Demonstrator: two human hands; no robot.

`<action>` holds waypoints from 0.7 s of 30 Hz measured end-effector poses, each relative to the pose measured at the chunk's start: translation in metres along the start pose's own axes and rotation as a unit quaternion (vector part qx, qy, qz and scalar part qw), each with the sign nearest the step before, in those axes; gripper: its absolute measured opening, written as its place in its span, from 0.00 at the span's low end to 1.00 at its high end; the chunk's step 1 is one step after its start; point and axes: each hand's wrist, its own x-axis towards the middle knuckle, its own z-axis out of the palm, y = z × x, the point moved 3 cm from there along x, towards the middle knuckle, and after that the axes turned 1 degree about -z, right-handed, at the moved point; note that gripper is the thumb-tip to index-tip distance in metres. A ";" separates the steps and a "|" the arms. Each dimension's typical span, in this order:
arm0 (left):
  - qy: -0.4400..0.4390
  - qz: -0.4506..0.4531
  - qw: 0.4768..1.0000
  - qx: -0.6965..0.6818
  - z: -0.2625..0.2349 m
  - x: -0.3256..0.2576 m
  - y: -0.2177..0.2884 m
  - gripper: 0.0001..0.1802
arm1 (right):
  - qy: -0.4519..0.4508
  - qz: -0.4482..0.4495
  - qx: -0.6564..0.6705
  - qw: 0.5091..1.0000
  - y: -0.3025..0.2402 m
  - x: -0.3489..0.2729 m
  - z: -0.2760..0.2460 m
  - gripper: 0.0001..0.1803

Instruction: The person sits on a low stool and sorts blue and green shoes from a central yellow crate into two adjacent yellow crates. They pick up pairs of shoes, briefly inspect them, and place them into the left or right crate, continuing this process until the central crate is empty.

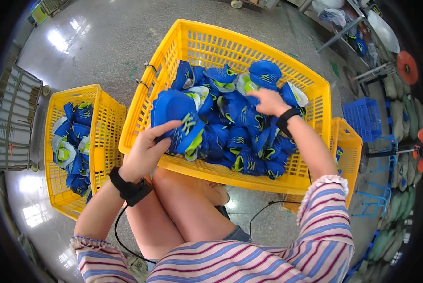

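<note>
A yellow plastic basket [249, 38] stands before me, filled with blue shoe uppers [239, 111] that have pale green laces and white-and-lime linings. At its left side, my left hand [147, 147] grips a large blue shoe upper [172, 106], forefinger and thumb lying over it; the other fingers are hidden beneath. Over the right part of the pile is my right hand [270, 101], its forefinger stretched toward an upper with a white and lime lining [245, 84]. The remaining fingers bend under the palm, partly out of sight, and I see nothing held there.
A second yellow basket [108, 118] with more blue uppers stands on the floor at left. Another yellow basket [348, 141] is partly hidden at right, near a blue crate [362, 118]. A black cable [256, 214] runs beside my legs. Racks line the right edge.
</note>
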 end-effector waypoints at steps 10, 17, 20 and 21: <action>-0.068 0.056 0.996 0.002 0.048 0.041 0.017 0.25 | 0.178 0.040 0.743 0.644 0.011 -0.189 -0.098 0.41; -0.060 -0.028 0.998 -0.019 0.005 -0.009 0.008 0.22 | 0.241 0.311 0.514 0.762 0.188 -0.413 -0.114 0.29; -0.049 -0.029 0.998 -0.014 0.000 -0.016 -0.002 0.22 | 0.224 0.348 -0.072 0.907 0.233 -0.415 -0.091 0.09; -0.044 -0.032 0.998 -0.002 0.000 -0.018 -0.002 0.23 | 0.269 0.330 -0.012 0.905 0.223 -0.373 -0.086 0.09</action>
